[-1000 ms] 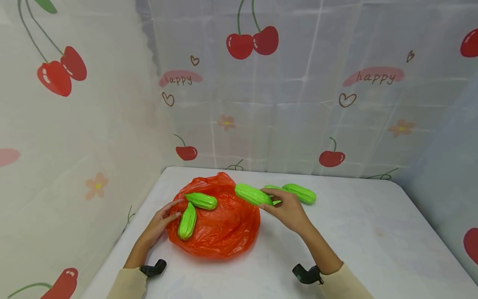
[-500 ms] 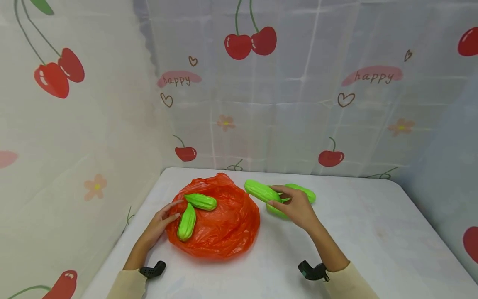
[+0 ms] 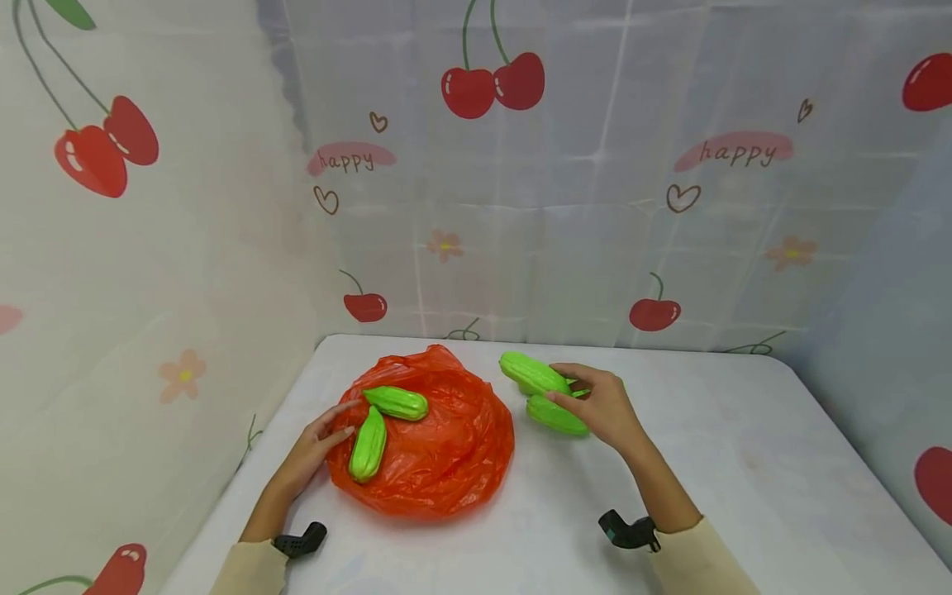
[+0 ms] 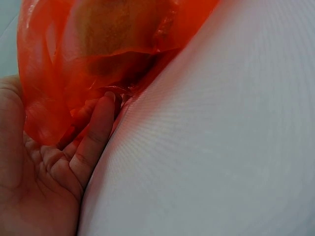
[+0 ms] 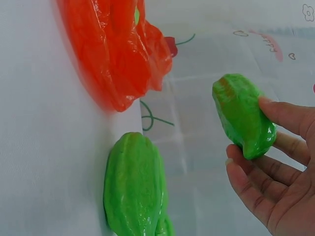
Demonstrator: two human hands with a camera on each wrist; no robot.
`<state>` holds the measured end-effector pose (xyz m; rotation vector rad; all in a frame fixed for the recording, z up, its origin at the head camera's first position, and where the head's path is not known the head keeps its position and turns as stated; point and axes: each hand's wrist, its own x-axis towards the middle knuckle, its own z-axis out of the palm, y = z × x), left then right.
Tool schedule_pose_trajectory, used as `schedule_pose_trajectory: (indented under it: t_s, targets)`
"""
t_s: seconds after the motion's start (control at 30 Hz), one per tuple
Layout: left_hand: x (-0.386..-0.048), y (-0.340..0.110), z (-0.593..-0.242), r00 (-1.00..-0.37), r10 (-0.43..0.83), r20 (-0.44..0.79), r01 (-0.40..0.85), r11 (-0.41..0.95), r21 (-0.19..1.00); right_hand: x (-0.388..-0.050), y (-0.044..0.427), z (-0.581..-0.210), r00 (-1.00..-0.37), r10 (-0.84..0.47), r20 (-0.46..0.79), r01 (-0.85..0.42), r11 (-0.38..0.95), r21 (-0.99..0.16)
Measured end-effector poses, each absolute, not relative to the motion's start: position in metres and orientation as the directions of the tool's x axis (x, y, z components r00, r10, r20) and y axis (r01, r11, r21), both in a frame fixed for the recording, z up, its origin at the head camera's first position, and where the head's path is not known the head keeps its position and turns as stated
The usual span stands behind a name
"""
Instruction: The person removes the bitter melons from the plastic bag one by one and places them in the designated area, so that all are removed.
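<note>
A red plastic bag [image 3: 454,446] lies spread on the white table, with two green ridged gourds, one gourd [image 3: 397,403] above the other gourd [image 3: 368,446], at its left side. My left hand [image 3: 312,446] holds the bag's left edge; in the left wrist view its fingers [image 4: 96,130] curl at the red plastic. My right hand [image 3: 606,405] pinches a third green gourd [image 3: 530,372] by one end, raised right of the bag. Below it another gourd [image 3: 554,416] lies on the table, and one more shows partly behind it in the right wrist view.
The white table [image 3: 744,463] stretches to the right and front. A pale curtain [image 3: 580,231] printed with cherries stands behind it, with more printed sheeting at the left and right. Black wrist cameras are on both forearms.
My right hand has moved right with its gourd, away from over the bag's right edge to over the loose gourds. The left hand stays at the bag's edge.
</note>
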<state>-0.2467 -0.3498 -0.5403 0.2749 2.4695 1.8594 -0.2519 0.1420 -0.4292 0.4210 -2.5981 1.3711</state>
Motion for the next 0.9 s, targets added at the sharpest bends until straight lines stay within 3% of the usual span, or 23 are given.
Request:
schedule_pose_trajectory:
  t_s: [0.63, 0.9]
  targets:
    - [-0.246, -0.348, -0.539, -0.987, 0.15, 0.061, 0.1, 0.265, 0.959, -0.263, 0.164, -0.436, -0.959, -0.139, 0.249, -0.283, 0.552, -0.785]
    - [-0.245, -0.348, -0.54, -0.988, 0.142, 0.058, 0.096, 0.272, 0.957, -0.269, 0.178, -0.442, -0.947, -0.133, 0.293, -0.317, 0.55, -0.773]
